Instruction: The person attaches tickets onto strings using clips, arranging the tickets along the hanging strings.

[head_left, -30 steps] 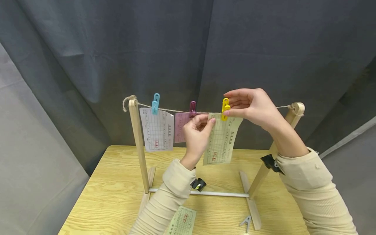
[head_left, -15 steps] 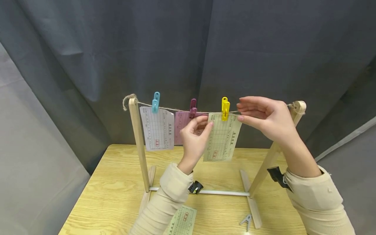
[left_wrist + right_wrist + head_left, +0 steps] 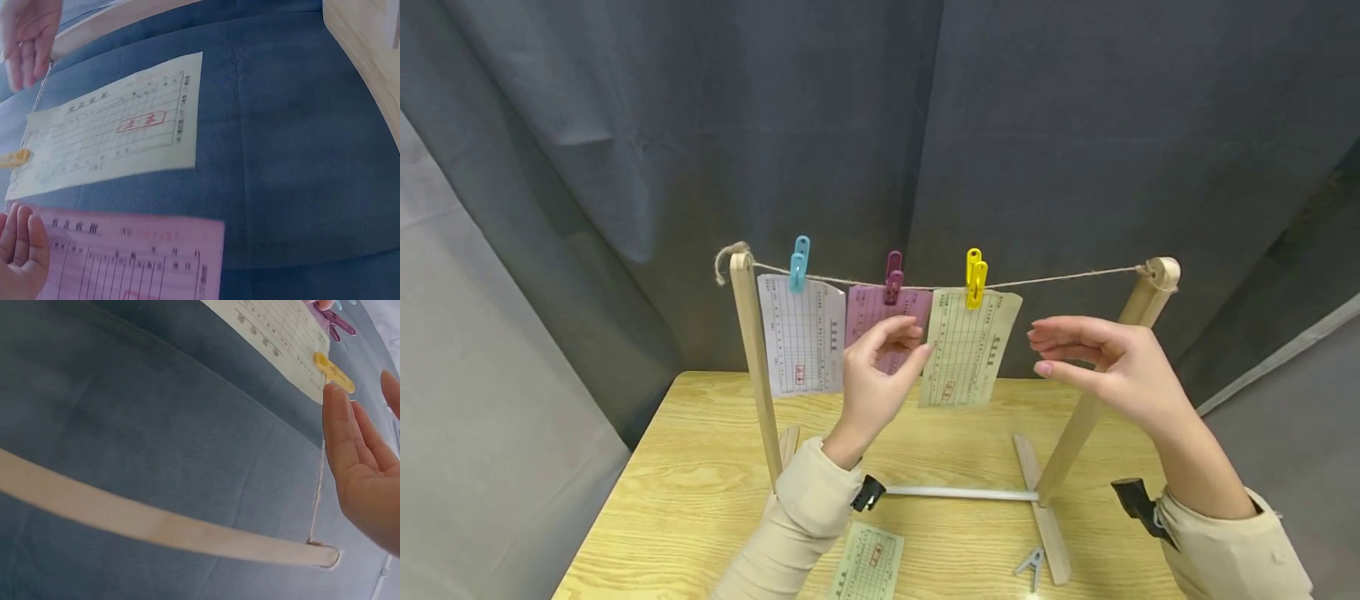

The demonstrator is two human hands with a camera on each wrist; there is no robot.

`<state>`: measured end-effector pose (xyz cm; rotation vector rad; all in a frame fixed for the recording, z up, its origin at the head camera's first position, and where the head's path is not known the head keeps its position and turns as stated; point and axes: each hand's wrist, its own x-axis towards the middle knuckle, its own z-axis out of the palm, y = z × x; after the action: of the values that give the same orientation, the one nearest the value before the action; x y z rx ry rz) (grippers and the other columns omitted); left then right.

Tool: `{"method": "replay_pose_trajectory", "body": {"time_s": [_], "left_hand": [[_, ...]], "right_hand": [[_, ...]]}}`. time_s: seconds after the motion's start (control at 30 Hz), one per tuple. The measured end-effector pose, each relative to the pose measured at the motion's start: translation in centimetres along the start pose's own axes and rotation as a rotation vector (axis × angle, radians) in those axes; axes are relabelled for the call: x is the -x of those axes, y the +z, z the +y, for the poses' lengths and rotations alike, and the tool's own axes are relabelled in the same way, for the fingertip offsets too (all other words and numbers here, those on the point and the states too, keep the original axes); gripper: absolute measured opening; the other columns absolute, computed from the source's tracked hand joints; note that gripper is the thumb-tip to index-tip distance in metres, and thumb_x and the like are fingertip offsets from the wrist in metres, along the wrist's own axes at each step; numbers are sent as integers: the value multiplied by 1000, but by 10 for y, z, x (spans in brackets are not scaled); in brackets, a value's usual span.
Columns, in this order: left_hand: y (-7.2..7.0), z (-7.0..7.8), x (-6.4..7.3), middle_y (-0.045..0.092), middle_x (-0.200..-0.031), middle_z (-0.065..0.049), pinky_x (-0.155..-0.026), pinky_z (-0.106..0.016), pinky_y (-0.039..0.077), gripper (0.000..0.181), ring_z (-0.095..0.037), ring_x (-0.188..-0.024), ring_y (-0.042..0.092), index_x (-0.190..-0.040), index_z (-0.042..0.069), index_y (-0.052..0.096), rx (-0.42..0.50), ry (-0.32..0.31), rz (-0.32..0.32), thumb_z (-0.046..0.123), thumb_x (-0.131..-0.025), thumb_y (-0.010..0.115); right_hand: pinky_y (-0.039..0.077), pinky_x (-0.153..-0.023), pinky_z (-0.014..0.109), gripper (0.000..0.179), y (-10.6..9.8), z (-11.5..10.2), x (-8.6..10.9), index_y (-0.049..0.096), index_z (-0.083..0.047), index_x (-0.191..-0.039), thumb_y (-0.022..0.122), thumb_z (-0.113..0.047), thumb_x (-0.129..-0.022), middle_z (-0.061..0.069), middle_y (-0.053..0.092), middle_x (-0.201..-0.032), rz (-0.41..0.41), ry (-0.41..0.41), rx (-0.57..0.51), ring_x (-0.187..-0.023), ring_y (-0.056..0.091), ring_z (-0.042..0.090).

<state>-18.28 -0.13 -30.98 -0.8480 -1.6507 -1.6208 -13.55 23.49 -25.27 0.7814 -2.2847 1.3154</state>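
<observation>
A pale green receipt slip point(image 3: 966, 350) hangs from the twine point(image 3: 1060, 277) under a yellow clothespin point(image 3: 976, 282). Left of it, a pink slip point(image 3: 868, 307) hangs by a purple clothespin point(image 3: 893, 279), and a white slip point(image 3: 801, 337) by a blue clothespin point(image 3: 799, 265). My left hand point(image 3: 880, 375) holds nothing; its fingers are loosely bent in front of the pink slip, covering part of it. To the right of the green slip my right hand point(image 3: 1108, 362) hovers with nothing in it, fingers relaxed and apart from the thumb.
Two wooden posts point(image 3: 752, 358) carry the twine, joined low down by a white bar point(image 3: 962, 493). On the wooden table point(image 3: 685, 483) lie another green slip point(image 3: 871, 560) and a grey clothespin point(image 3: 1032, 567). A dark curtain point(image 3: 880, 125) hangs behind.
My right hand has let go of the yellow clothespin and moved right and down. My left hand has released the green slip's edge and moved down and left. The slip stays hanging.
</observation>
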Motion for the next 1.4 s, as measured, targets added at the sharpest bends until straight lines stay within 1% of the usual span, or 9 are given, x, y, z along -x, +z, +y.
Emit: {"method": "replay_pose_trajectory", "body": {"time_s": [0.2,0.43,0.57,0.7,0.9,1.03,1.13,1.3,1.4], "left_hand": [[-14,-10,8,64,-87,-20,-67,-33,53,30,-27,-76,61,-100,-11,58,10,46,-76,-5,-73,69],[-39,-18,26,64,-89,-15,-65,-29,52,35,-22,-77,60,-103,-6,59,-79,65,-229,2,-72,71],[-52,-24,39,64,-90,-13,-65,-28,52,37,-21,-76,60,-106,-4,58,-107,89,-291,1,-71,71],[-62,-27,54,64,-89,-13,-63,-30,52,40,-22,-74,60,-106,-4,57,-110,91,-320,-4,-69,71],[-71,-20,75,63,-84,-18,-57,-35,52,42,-29,-69,59,-102,-10,56,-111,25,-380,-11,-63,72],[-79,-14,85,62,-83,-17,-58,-31,51,41,-29,-67,59,-101,-10,56,-135,-44,-454,-12,-64,72],[-86,-27,99,62,-83,-15,-59,-28,51,42,-26,-67,59,-103,-10,56,-166,-86,-503,-10,-65,73],[-99,-60,132,63,-88,-12,-61,-27,50,49,-24,-71,59,-111,-7,55,-218,-176,-572,3,-68,76],[-104,-71,145,62,-92,-8,-62,-28,49,51,-23,-74,59,-116,-3,54,-223,-234,-622,11,-72,76]], "right_hand": [[50,-70,18,39,-2,14,11,59,13,-105,66,21,-67,-1,67,-97,-14,-25,-84,-81,64,9],[50,-72,18,40,-1,38,27,57,16,-105,64,24,-67,2,66,-102,-94,-162,-194,-87,63,10],[50,-73,19,39,1,50,39,56,17,-105,63,25,-67,3,66,-103,-102,-144,-216,-88,63,11],[50,-72,19,39,3,61,53,57,15,-105,63,24,-67,0,65,-104,-115,-113,-168,-88,63,10],[49,-72,19,42,11,84,81,57,13,-107,63,24,-67,0,65,-105,-128,-61,-175,-88,62,9],[48,-73,19,43,18,103,100,59,6,-110,64,19,-70,1,65,-104,-127,34,-181,-87,61,9],[48,-71,20,41,21,116,112,58,5,-111,65,15,-72,-2,65,-103,-136,107,-173,-86,60,8],[49,-70,23,37,24,134,134,58,5,-112,64,10,-76,-8,64,-103,-162,209,-183,-86,60,9],[49,-69,23,37,26,142,146,59,2,-113,64,8,-77,-10,64,-104,-182,265,-206,-85,58,8]]}}
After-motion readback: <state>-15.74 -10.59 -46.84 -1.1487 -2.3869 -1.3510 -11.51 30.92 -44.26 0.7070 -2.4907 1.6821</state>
